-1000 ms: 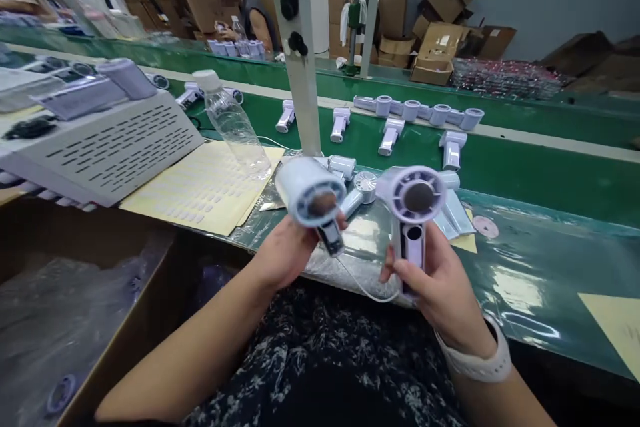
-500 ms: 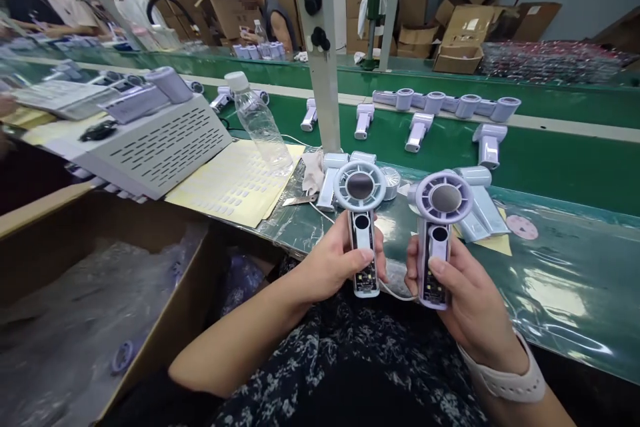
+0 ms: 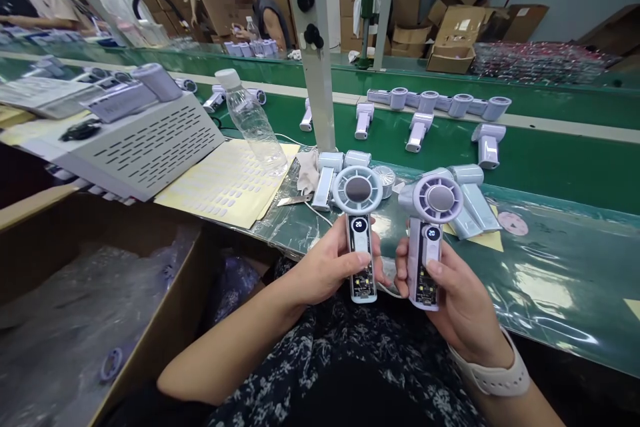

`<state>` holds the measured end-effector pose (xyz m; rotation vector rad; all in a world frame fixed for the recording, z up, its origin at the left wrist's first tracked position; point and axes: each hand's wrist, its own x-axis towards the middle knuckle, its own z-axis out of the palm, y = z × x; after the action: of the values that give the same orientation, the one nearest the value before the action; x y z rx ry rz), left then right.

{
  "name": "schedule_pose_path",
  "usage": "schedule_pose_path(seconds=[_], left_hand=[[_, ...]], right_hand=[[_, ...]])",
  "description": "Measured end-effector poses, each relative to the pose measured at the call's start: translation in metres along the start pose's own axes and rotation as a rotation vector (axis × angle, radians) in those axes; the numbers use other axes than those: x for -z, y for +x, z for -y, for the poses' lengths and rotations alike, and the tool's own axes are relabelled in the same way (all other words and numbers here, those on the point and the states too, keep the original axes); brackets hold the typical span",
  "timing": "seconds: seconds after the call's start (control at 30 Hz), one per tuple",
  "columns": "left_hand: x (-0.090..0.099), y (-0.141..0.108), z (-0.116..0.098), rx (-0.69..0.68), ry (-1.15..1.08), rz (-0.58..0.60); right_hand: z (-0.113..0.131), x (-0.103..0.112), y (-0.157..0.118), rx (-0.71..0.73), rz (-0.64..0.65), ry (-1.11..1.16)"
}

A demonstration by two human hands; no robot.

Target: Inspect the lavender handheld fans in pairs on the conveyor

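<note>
My left hand (image 3: pixel 334 263) is wrapped round the handle of a light-blue handheld fan (image 3: pixel 361 257), its thumb on the front strip. My right hand (image 3: pixel 457 287) grips a lilac handheld fan (image 3: pixel 423 253) the same way, thumb below the display. Both fans stand upright, side by side and apart, above my lap. Each handle lacks a front cover, so the circuit board shows, and each round display is lit with "20". A white cable runs behind the handles; where it ends is hidden. More light-blue fans (image 3: pixel 475 203) lie on the bench just beyond.
A clear plastic bottle (image 3: pixel 255 123) stands on the left beside a yellow label sheet (image 3: pixel 220 190) and a slotted metal box (image 3: pixel 150 147). Lilac fans (image 3: pixel 419 130) lie along the green conveyor (image 3: pixel 550 160). A post (image 3: pixel 316 67) rises ahead. A carton (image 3: pixel 165 320) with plastic bags is at lower left. Co-workers sit across.
Both displays were dark and now read "20". The lilac fan has turned slightly and shifted a little left in my right hand. The whole view has moved slightly.
</note>
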<state>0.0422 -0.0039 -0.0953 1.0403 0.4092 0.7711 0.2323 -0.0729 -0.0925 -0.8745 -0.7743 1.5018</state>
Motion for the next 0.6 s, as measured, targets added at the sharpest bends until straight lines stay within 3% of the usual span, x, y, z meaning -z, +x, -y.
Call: schedule_pose_path(seconds=[0.6], left_hand=[[-0.0014, 0.0034, -0.0002, 0.057, -0.099, -0.098]], right_hand=[[-0.0077, -0.0017, 0.0033, -0.077, -0.075, -0.009]])
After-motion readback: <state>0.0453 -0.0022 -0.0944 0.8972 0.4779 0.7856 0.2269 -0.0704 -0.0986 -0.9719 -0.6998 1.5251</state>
